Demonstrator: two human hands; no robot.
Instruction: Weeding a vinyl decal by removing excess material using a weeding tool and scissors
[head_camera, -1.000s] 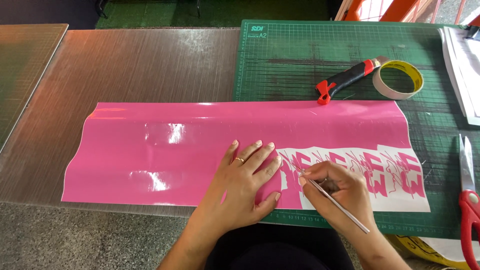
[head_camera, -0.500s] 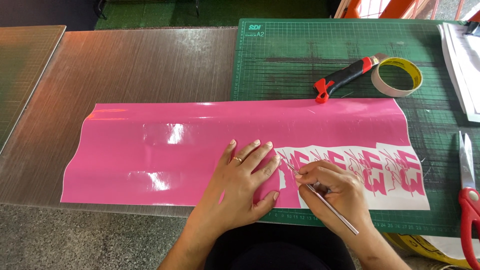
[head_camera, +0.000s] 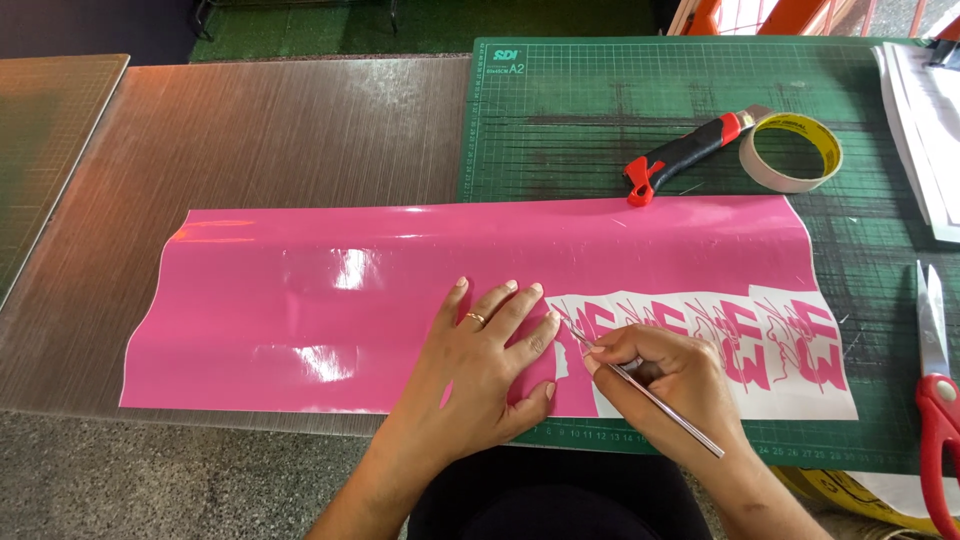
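Observation:
A long glossy pink vinyl sheet (head_camera: 400, 290) lies across the table and the green cutting mat (head_camera: 600, 110). At its lower right, pink cut shapes stand on white backing (head_camera: 790, 400) where the vinyl has been peeled off. My left hand (head_camera: 480, 370) lies flat on the pink vinyl with fingers spread, a ring on one finger. My right hand (head_camera: 665, 385) grips a thin metal pick tool (head_camera: 650, 395), its tip touching the vinyl at the left edge of the peeled area, close to my left fingertips.
A red and black utility knife (head_camera: 685, 155) and a roll of tape (head_camera: 792, 152) lie on the mat behind the sheet. Red-handled scissors (head_camera: 935, 390) lie at the right. White paper (head_camera: 925, 130) is stacked at the far right. The brown tabletop (head_camera: 250, 130) extends left.
My right hand with the pick tool has shifted slightly left toward my left fingers. The left hand stays flat in place.

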